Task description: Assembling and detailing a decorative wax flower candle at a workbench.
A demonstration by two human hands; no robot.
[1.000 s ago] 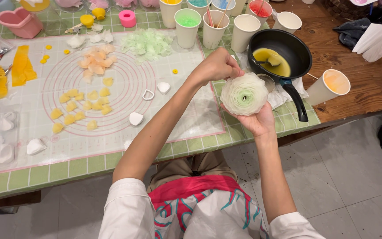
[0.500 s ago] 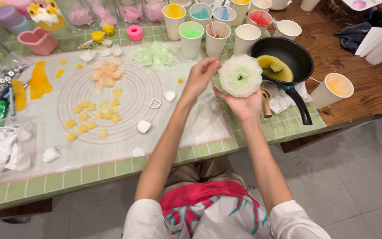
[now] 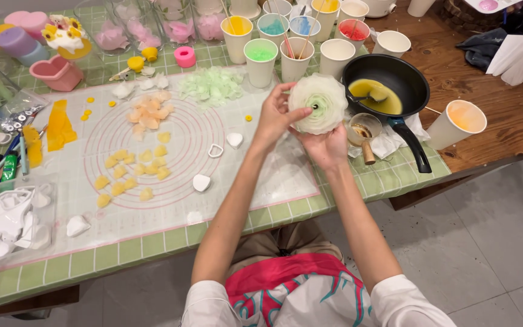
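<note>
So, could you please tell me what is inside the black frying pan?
The frying pan holds a pool of yellow liquid with a spoon lying in it. The white flower covers the pan's left rim.

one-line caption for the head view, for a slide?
Right hand cups a white layered flower while left hand pinches its edge, above a mat strewn with petals.
</note>
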